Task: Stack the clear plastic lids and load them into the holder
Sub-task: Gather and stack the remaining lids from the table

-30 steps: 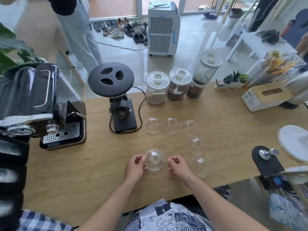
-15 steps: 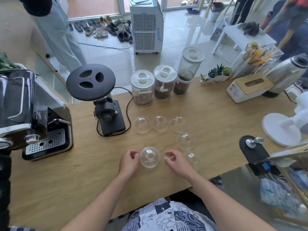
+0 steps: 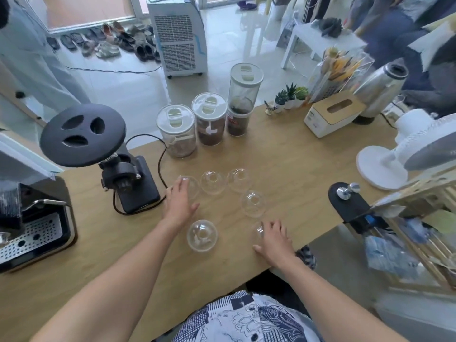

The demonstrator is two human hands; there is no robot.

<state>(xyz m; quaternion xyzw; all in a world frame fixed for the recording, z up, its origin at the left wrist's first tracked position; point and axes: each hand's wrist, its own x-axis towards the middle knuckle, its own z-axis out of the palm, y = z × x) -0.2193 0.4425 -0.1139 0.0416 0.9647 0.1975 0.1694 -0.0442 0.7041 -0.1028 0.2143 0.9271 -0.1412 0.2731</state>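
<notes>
On the wooden table [image 3: 283, 156] we see six clear dome lids [image 3: 212, 182] clustered near the middle. Our left hand [image 3: 179, 201] reaches out with straight fingers onto the ten-o'clock lid [image 3: 194, 186]. Our right hand [image 3: 272, 239] lies spread over the four-o'clock lid [image 3: 256, 230]; we cannot tell whether it grips. A grinder [image 3: 118, 169] stands at nine o'clock, canisters [image 3: 209, 119] at twelve and a white fan [image 3: 394, 154] at three. Beyond, on the tiled floor, are an air cooler [image 3: 179, 35] and shoes [image 3: 111, 40].
</notes>
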